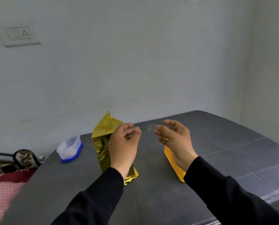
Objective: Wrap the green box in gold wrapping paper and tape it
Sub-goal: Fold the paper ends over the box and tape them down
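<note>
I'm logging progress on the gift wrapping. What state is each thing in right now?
Box: standing upright on the table, covered in gold paper, top end folded to a point.
Tape strip: clear, stretched between both hands, not yet on the box.
Left hand: fingers curled, pinching one tape end.
Right hand: pinching the other end.
Plastic tub: lying on the table.
Yellow tray: flat, partly hidden.

The upright gold-foil-wrapped box [103, 143] stands on the dark grey table [151, 192] — left of it, near the table's edge, sits a clear plastic container with a blue lid [70, 147]; a flat orange tray [173, 164] lies to its right — the white wall socket plate [18, 34] on the wall behind.
</note>
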Demonstrator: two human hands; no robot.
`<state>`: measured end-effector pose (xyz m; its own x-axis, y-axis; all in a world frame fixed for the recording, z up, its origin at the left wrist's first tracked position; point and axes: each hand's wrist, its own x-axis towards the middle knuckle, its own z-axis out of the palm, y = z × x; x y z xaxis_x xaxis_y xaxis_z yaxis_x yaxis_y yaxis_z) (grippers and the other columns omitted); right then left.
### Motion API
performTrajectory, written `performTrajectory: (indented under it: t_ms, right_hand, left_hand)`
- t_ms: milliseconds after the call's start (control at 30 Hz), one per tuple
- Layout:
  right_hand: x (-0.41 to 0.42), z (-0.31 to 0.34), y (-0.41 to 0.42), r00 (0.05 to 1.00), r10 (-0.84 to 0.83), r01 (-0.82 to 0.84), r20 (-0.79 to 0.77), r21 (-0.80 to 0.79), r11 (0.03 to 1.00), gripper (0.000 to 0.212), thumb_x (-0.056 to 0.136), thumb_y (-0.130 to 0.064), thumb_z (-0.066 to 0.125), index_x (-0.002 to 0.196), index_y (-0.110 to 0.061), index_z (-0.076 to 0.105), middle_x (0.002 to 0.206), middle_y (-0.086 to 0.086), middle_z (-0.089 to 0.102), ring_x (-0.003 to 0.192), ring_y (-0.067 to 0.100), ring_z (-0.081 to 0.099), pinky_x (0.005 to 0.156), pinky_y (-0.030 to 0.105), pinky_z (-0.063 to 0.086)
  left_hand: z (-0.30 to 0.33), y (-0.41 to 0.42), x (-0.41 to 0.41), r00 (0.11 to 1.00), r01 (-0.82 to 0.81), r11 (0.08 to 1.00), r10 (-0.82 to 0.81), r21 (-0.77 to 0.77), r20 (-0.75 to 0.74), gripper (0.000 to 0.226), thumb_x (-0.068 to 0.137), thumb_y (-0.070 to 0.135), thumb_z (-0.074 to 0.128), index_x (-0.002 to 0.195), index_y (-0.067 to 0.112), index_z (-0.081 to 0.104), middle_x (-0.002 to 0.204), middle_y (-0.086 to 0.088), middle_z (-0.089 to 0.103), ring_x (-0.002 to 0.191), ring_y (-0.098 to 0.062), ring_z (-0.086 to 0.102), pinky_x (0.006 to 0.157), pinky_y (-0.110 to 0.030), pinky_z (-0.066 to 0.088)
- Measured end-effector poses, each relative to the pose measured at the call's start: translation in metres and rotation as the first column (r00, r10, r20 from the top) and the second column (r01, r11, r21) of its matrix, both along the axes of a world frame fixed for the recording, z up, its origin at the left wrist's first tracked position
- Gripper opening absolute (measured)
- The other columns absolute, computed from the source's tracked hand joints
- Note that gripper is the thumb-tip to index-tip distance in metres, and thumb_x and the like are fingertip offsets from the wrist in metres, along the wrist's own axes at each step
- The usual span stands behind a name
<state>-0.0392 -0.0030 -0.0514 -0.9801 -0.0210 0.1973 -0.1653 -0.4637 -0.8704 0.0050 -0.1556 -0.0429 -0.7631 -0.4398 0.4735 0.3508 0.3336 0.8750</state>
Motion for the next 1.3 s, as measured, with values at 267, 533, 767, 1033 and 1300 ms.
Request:
performTrajectory:
  t_ms: [267, 533, 767, 1033, 1300]
  right_hand:
    - [-0.018, 0.059, -0.061, 0.957, 0.291, -0.278, -0.017, 0.237, 0.931, 0.037, 0.087, -0.005, 0.077, 0.121, -0.008, 0.061, 0.097, 0.011, 0.075, 0.086, 0.021, 0.075, 0.079, 0.033, 0.060]
    - [-0.049, 0.102, -0.116, 0.844, 0.526, -0.493, 0.105, 0.537, 0.685, 0.032, 0.087, 0.001, 0.075, 0.115, -0.005, 0.063, 0.084, 0.009, 0.074, 0.073, 0.018, 0.072, 0.067, 0.028, 0.059]
    - [-0.061, 0.115, -0.146, 0.811, 0.564, -0.485, 0.156, 0.718, 0.499, 0.036, 0.084, 0.005, 0.076, 0.116, -0.005, 0.062, 0.079, 0.010, 0.074, 0.072, 0.018, 0.071, 0.065, 0.025, 0.058]
    - [-0.064, 0.115, -0.157, 0.805, 0.568, -0.445, 0.170, 0.807, 0.389, 0.041, 0.085, 0.004, 0.077, 0.119, -0.007, 0.058, 0.081, 0.011, 0.077, 0.069, 0.016, 0.072, 0.061, 0.023, 0.058]
    - [-0.064, 0.110, -0.160, 0.851, 0.517, -0.275, 0.090, 0.916, 0.292, 0.040, 0.080, -0.003, 0.081, 0.114, -0.012, 0.063, 0.075, 0.007, 0.075, 0.063, 0.012, 0.068, 0.057, 0.022, 0.054]
  left_hand:
    - [0.011, -0.087, 0.026, 0.940, -0.304, 0.951, 0.310, 0.063, -0.142, 0.018, 0.093, 0.020, 0.071, 0.101, 0.033, 0.061, 0.097, 0.012, 0.073, 0.088, -0.002, 0.067, 0.067, -0.006, 0.048]
    - [0.006, -0.132, 0.014, 0.984, -0.086, 0.916, 0.017, 0.392, 0.176, 0.050, 0.093, 0.026, 0.065, 0.141, 0.021, 0.051, 0.134, 0.002, 0.056, 0.125, -0.016, 0.052, 0.106, -0.036, 0.043]
    - [-0.004, -0.138, 0.005, 0.952, 0.125, 0.835, -0.252, 0.536, 0.171, 0.024, 0.092, 0.027, 0.063, 0.114, 0.021, 0.069, 0.131, -0.008, 0.065, 0.129, -0.023, 0.055, 0.115, -0.050, 0.038]
    - [-0.010, -0.140, -0.002, 0.955, 0.098, 0.859, -0.223, 0.502, 0.196, 0.040, 0.088, 0.035, 0.061, 0.124, 0.021, 0.067, 0.130, -0.004, 0.065, 0.127, -0.020, 0.056, 0.111, -0.051, 0.040]
    - [-0.006, -0.134, -0.005, 0.954, 0.031, 0.866, -0.175, 0.499, 0.244, 0.043, 0.082, 0.045, 0.062, 0.118, 0.022, 0.067, 0.126, -0.003, 0.066, 0.123, -0.018, 0.057, 0.107, -0.049, 0.044]
